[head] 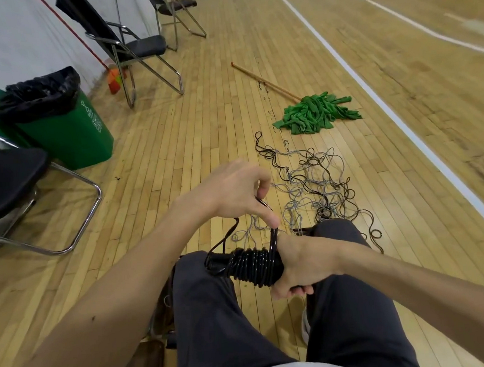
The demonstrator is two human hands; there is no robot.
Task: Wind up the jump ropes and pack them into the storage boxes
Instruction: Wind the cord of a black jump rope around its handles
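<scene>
Rope winding, seated view. Far left of the coil stand a black chair (6,178) and a green bin (66,139). Just above the coil, the left hand (235,189) pinches the free strand between thumb and curled fingers, and the strand runs straight down to the coil. The coil itself, a black jump rope (253,265) wound in tight turns round its handles, lies over the person's knees; a loose loop hangs at its left end. At the coil's right end the right hand (302,262) is wrapped round the handles, fingers closed on them. Beyond the coil, up and to the right, a tangle of unwound ropes (316,183) lies on the floor, with a green mop (316,113) farther off. The cord appears light, limp and glossy, so probably slippery. Hold is best taken on the stiff handles, with the strand kept under tension.
</scene>
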